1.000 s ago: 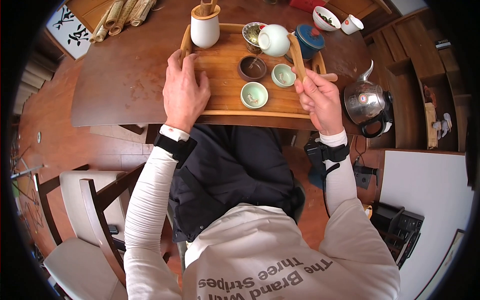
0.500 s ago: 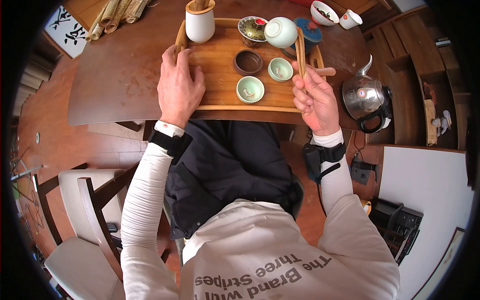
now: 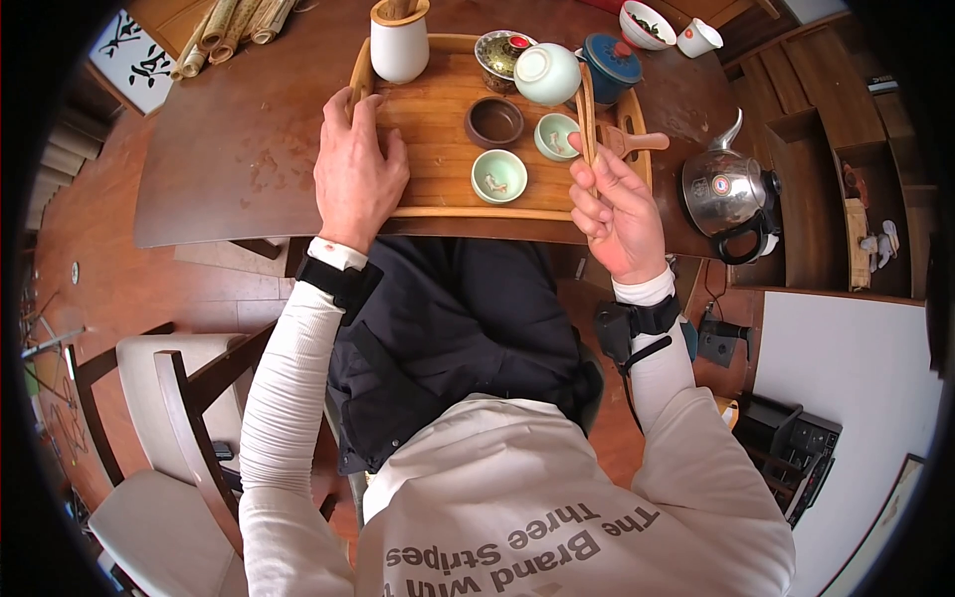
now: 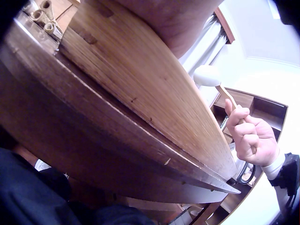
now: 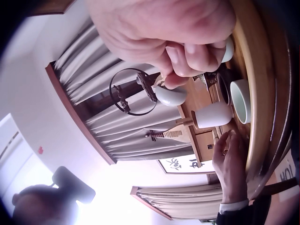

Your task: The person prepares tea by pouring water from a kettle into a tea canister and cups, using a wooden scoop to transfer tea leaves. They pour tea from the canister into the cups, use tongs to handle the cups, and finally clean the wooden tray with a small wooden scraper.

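In the head view the right hand (image 3: 623,214) pinches wooden tongs (image 3: 587,119), whose far ends hold a pale cup (image 3: 545,75) tilted above the wooden tray (image 3: 428,149). The left hand (image 3: 358,174) rests on the tray's left edge, fingers relaxed. Below the raised cup stand a brown cup (image 3: 494,122) and two celadon cups, one nearer (image 3: 498,176) and one farther right (image 3: 553,135). In the left wrist view the right hand (image 4: 253,138) is curled round the tongs, with the pale cup (image 4: 206,75) clear of the tray.
A white tool holder (image 3: 400,48), a patterned lidded bowl (image 3: 500,58) and a blue lidded pot (image 3: 610,66) line the tray's back. A wooden-handled tool (image 3: 637,141) lies at its right edge. Farther right stands a steel kettle (image 3: 731,199); bamboo rolls (image 3: 227,35) are back left.
Over the last half second, the right hand, tongs and pale cup moved slightly left, uncovering more of the blue pot and the wooden-handled tool. The left hand stayed on the tray edge.
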A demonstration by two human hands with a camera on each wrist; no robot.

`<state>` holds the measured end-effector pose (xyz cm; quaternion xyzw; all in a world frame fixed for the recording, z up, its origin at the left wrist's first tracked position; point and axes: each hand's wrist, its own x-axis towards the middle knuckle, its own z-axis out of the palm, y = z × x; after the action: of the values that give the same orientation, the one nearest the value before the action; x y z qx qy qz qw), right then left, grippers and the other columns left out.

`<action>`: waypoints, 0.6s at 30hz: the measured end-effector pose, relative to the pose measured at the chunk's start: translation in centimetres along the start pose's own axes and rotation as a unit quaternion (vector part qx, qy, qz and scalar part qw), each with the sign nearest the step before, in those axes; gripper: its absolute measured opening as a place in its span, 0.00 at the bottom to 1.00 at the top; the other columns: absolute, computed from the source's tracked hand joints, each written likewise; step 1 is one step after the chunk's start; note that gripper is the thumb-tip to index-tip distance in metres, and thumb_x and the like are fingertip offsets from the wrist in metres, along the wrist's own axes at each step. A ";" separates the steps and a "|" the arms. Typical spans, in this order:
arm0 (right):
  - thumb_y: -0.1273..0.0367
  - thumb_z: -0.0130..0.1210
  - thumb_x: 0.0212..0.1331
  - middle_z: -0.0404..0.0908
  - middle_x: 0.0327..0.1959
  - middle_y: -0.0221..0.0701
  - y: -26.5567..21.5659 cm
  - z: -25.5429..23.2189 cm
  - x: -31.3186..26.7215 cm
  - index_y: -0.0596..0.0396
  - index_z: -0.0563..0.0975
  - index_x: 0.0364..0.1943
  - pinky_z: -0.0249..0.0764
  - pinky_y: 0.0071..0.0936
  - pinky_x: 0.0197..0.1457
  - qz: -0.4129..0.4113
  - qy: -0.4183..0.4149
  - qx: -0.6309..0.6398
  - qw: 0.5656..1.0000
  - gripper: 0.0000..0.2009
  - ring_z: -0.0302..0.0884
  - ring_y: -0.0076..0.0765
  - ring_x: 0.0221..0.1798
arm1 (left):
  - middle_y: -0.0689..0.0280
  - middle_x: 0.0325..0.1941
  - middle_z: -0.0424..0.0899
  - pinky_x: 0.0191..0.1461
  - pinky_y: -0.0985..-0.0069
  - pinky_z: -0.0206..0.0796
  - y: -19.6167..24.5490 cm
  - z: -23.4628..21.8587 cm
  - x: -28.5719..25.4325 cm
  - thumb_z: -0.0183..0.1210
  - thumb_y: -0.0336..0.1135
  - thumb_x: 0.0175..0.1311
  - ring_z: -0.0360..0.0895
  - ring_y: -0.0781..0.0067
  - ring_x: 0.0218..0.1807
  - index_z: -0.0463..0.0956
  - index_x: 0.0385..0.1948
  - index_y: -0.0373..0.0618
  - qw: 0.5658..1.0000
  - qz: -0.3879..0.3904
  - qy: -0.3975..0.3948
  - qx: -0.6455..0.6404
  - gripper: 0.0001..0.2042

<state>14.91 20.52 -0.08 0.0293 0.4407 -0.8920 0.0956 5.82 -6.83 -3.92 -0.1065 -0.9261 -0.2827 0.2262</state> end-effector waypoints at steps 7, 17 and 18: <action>0.67 0.47 0.79 0.72 0.41 0.26 -0.7 1.1 0.3 0.64 0.67 0.68 0.52 0.11 0.24 0.000 0.000 -0.047 0.999 0.20 0.54 0.11 0.25 | 0.48 0.66 0.70 0.59 0.55 0.75 -0.1 0.0 0.1 0.59 0.31 0.64 0.75 0.44 0.62 0.75 0.55 0.40 1.000 0.006 -0.003 -0.001 0.18; 0.70 0.53 0.75 0.81 0.34 0.26 -0.9 2.7 1.6 0.64 0.78 0.60 0.63 0.14 0.28 -0.121 0.037 -0.369 0.921 0.16 0.68 0.14 0.27 | 0.48 0.66 0.71 0.60 0.54 0.74 -0.5 0.1 -0.1 0.52 0.22 0.63 0.75 0.41 0.61 0.72 0.59 0.40 0.999 -0.002 0.011 -0.033 0.20; 0.70 0.53 0.75 0.81 0.34 0.26 -0.8 2.9 2.1 0.64 0.78 0.60 0.63 0.14 0.28 -0.120 0.037 -0.368 0.921 0.16 0.68 0.14 0.27 | 0.48 0.65 0.72 0.60 0.54 0.74 -0.6 0.1 -0.1 0.51 0.22 0.62 0.75 0.41 0.61 0.71 0.60 0.40 0.999 0.001 0.019 -0.041 0.21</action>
<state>12.82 18.39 2.02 -0.0282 0.7417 -0.6697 -0.0246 5.67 -7.27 -4.31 -0.1109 -0.9091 -0.3222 0.2395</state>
